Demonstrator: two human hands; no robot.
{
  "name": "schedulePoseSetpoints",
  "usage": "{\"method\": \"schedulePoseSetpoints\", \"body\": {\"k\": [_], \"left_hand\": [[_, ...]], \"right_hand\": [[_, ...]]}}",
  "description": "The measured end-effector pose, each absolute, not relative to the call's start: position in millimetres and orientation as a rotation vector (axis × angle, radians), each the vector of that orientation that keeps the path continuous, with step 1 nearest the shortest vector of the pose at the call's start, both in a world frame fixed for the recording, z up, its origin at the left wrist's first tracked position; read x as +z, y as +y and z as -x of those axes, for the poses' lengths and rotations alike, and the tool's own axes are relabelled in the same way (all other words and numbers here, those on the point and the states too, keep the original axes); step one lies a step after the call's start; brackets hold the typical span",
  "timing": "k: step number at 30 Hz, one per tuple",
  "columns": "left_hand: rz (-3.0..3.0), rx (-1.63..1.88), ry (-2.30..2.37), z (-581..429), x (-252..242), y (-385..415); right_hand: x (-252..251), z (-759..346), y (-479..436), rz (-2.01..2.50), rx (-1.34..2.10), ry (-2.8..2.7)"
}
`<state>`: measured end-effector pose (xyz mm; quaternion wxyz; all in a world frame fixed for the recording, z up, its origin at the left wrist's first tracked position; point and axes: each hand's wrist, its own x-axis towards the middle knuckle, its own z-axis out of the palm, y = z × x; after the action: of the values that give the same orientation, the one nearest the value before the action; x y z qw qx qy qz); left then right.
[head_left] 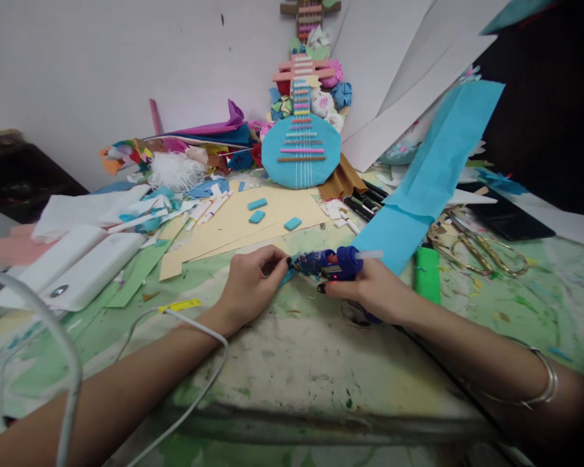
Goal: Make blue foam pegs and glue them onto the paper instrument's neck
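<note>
The right hand (377,288) has its grip wrapped around a blue glue gun (331,263), whose small red light shows and whose glue stick (370,254) pokes out at the back. The left hand (259,279) has its fingertips drawn together at the nozzle, its grip pinching a small blue piece (287,277), partly hidden, just above the bench (282,363).

Judging by how things lie, gluing is under way on this piece and not finished, since the nozzle is right at it. Three small blue blocks (257,216) lie apart from the hands on the cream paper (224,240); they look complete. A long strip of blue paper (433,155) beyond the right hand seems to be stock left over. The blue paper lute (302,152) against the wall, with its strings and coloured bars in place, looks largely made. How many more pieces remain cannot be told.
</note>
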<state>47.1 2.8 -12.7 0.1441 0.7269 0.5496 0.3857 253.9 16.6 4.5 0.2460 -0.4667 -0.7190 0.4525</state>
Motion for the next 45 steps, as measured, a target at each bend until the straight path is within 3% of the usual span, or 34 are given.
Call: {"method": "schedulePoseSetpoints", "body": {"k": [13, 25, 36, 45], "left_hand": [[-2.084, 1.108, 1.583, -48.3, -11.3, 2.3], [-2.107, 1.107, 1.599, -47.8, -9.9, 2.0], [-2.108, 1.105, 1.583, -46.6, -12.8, 2.5], [-2.161, 1.101, 1.602, -48.6, -11.5, 1.2]], "right_hand": [[14.6, -262.9, 14.5, 1.300, 1.431, -1.950], [12.0, -267.5, 23.1, 1.404, 1.192, -1.956], [10.3, -259.9, 12.7, 1.271, 1.318, -2.024], [16.3, -271.5, 21.6, 1.423, 1.154, -1.999]]}}
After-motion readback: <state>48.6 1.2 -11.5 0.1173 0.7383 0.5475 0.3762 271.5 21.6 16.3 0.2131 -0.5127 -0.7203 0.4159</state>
